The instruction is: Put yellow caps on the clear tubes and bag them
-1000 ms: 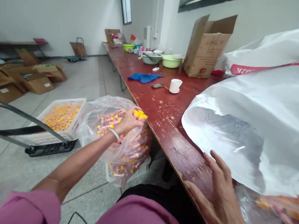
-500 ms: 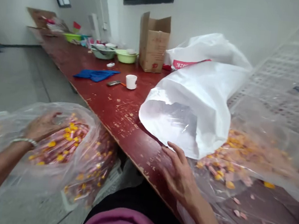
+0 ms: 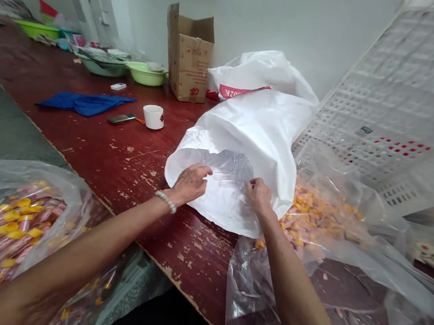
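Note:
A white woven sack [image 3: 260, 120] lies on its side on the red table, its mouth facing me. Clear plastic tubes [image 3: 225, 176] show inside the mouth. My left hand [image 3: 191, 183], a pale bead bracelet at the wrist, is at the left of the opening with its fingers curled together. At the right of the opening my right hand [image 3: 259, 195] is closed in a pinch close to the tubes. What either hand holds, if anything, I cannot make out.
A clear bag of yellow-capped pink tubes [image 3: 16, 224] is at lower left. Yellow and pink pieces [image 3: 312, 214] lie in plastic at right, below a white crate [image 3: 384, 123]. Behind are a cup [image 3: 153, 117], blue cloth [image 3: 86, 102], carton [image 3: 192, 61] and green basin [image 3: 146, 74].
My left hand has left the bag of yellow-capped tubes and come to the sack's mouth. My right hand has moved from the table edge into the opening. The view has turned right.

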The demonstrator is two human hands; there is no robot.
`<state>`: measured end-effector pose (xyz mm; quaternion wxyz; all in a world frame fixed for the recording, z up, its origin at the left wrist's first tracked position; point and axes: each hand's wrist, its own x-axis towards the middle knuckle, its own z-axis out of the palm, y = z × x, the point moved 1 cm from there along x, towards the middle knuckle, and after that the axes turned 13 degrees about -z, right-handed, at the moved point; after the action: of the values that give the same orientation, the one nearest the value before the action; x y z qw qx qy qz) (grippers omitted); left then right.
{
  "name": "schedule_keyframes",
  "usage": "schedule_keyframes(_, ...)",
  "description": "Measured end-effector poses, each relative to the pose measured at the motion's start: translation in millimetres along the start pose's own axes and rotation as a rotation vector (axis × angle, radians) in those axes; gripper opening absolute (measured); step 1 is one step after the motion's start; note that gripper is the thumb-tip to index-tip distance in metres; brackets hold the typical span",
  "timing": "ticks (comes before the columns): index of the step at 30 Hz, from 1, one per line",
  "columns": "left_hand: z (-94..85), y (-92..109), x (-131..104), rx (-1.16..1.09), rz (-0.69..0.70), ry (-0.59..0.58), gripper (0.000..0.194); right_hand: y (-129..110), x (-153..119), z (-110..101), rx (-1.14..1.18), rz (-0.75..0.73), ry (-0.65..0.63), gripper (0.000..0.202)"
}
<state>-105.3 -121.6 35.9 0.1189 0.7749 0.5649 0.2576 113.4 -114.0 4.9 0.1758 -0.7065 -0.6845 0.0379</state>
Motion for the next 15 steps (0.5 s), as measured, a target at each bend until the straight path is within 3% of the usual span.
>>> schedule_keyframes(3,39.6,15.3,33.0,0.049,-0.061,0.018,0.036,0.1,-1.1,5.6,0.009,0.053,-0.038,0.044)
schedule_keyframes(5,56.7,22.8,46.8,0.066,-0.061,0.019,0.036,-3.5,-2.2,8.4,0.000,0.075,-0.066,0.048)
schedule_keyframes(9,71.7,32.7,58.5,0.124,-0.042,0.003,0.039,-9.6,-1.9,10.0,-0.033,0.089,-0.101,0.048)
schedule_keyframes(15,86.8,37.3,59.3,0.317,0.079,-0.101,0.021,-8.8,1.7,8.1,0.015,0.136,-0.140,0.047)
